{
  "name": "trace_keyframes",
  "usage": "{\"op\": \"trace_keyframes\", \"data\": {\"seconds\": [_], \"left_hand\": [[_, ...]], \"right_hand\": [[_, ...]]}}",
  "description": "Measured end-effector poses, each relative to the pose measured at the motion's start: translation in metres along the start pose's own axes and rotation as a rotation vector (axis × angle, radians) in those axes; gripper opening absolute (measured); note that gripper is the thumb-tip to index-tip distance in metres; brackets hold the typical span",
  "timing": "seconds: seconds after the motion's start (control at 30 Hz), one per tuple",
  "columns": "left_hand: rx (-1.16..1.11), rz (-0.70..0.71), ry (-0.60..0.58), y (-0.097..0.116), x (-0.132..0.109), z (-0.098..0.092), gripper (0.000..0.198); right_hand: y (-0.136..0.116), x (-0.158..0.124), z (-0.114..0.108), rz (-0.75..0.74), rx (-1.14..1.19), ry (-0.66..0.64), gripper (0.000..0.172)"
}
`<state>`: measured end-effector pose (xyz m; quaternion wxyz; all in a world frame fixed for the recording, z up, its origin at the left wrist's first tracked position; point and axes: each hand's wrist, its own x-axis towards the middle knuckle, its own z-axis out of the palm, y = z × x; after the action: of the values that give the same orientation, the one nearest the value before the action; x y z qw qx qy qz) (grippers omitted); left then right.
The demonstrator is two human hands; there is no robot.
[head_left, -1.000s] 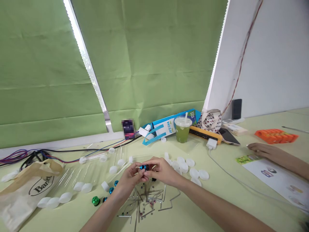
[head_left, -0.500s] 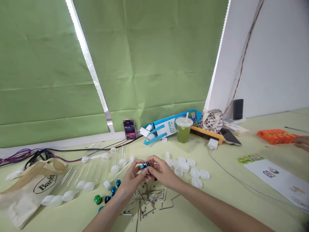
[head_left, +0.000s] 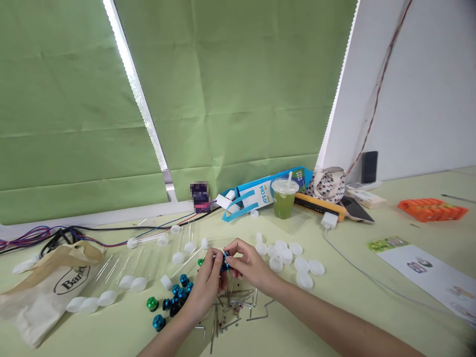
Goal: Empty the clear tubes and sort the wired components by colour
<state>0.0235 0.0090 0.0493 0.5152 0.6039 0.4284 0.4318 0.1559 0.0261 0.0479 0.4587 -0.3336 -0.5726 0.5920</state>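
Note:
A small blue-and-black metal part [head_left: 225, 261] is pinched between the fingers of both hands, above the table. My left hand [head_left: 208, 277] is closed on its left side, and my right hand [head_left: 248, 264] grips it from the right with thumb and fingertips. Fingers hide much of its shape. Beside my left wrist lie several similar blue-and-black parts [head_left: 176, 288] and a green one [head_left: 152, 303]; another green piece [head_left: 201, 262] shows just behind that hand. Beneath the hands are scattered bent metal rods [head_left: 256, 313] and tiny loose pieces [head_left: 235, 311].
White round caps [head_left: 285, 256] lie to the right, with clear tubes [head_left: 119, 267] at left. A cloth bag [head_left: 44, 297] rests far left. Behind stand a green drink cup [head_left: 284, 201] and a blue bag [head_left: 260, 194]. An orange object [head_left: 431, 210] and printed sheet [head_left: 427, 272] are at right.
The small part has turned from lying sideways to more upright between my fingers. My left hand has closed in around it. The other person's hand at the far right has left the view.

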Motion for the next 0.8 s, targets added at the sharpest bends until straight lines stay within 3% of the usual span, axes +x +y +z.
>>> {"op": "trace_keyframes", "data": {"seconds": [0.17,0.33,0.53,0.8], "left_hand": [[0.107,0.156,0.068,-0.004,-0.002,-0.002,0.024],[0.066,0.112,0.093,-0.012,0.003,-0.003,0.023],[-0.014,0.067,0.004,-0.010,0.002,0.000,0.025],[0.043,0.110,0.033,-0.018,0.004,0.000,0.022]], "right_hand": [[-0.001,0.000,0.003,0.034,0.114,0.019,0.024],[0.006,0.001,0.002,-0.063,0.120,-0.031,0.022],[0.011,0.001,-0.003,0.015,0.185,-0.029,0.020],[0.011,0.001,-0.004,-0.007,0.159,-0.022,0.016]]}}
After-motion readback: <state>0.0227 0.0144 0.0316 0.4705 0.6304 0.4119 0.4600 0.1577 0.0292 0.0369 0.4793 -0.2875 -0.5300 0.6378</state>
